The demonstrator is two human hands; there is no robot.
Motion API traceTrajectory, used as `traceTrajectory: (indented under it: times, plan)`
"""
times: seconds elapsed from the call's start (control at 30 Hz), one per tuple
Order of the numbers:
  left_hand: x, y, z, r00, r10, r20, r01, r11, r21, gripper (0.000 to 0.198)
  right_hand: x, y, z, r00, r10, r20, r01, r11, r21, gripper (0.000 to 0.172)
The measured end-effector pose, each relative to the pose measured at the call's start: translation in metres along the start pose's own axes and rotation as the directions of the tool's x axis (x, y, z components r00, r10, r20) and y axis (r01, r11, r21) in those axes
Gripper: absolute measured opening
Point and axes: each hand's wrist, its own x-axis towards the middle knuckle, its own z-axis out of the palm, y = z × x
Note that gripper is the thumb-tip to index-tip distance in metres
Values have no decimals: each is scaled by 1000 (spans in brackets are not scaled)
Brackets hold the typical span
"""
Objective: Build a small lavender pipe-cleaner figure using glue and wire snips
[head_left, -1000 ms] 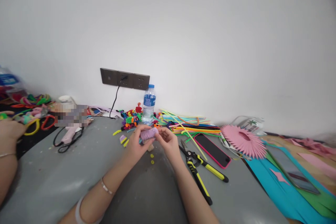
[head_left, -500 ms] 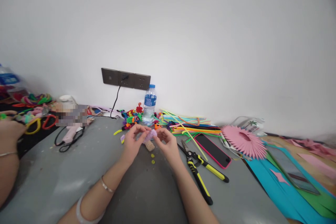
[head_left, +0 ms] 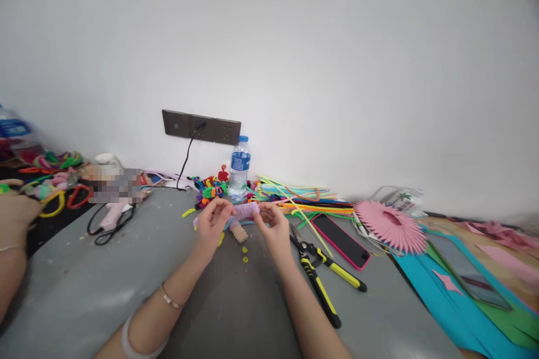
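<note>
A lilac coil of wound pipe cleaner [head_left: 245,211] is held level between my two hands, above the grey table. My left hand [head_left: 213,224] pinches its left end between thumb and fingertips. At its right end, my right hand [head_left: 272,227] closes thumb and fingers on it. Just below the coil lies a small tan cylindrical piece [head_left: 238,231], perhaps a cork or wooden stub. Two small yellow bits [head_left: 245,259] rest on the table in front of it. Beyond my hands lie several colourful fuzzy figures [head_left: 213,188].
Yellow-and-black pliers [head_left: 320,269] and a pink-edged phone [head_left: 342,241] lie to the right. Behind are a water bottle [head_left: 240,165] and bundled pipe cleaners [head_left: 311,199]. A pink glue gun [head_left: 113,214] with its cord lies left. Another person's arm [head_left: 14,247] is at the far left.
The lilac coil has turned from a slanted pose to nearly level, showing more of its length. My hands have drawn slightly apart, and the tan piece below is more exposed.
</note>
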Motion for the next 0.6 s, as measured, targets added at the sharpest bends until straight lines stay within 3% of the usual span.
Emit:
traceTrajectory:
  times: [0.1, 0.37, 0.6]
  plan:
    - [3, -6, -1, 999, -29, -38, 30, 1000, 5, 30, 1, 1, -1, 1000, 9, -25, -8, 999, 42, 32]
    - [3, -12, -3, 993, -122, 0, 122, 993, -12, 31, 1, 1, -2, 1000, -11, -27, 12, 1000, 24, 31]
    - [4, -13, -3, 996, -88, -3, 88, 992, -87, 37, 1, 2, -1, 1000, -10, -6, 11, 999, 47, 30]
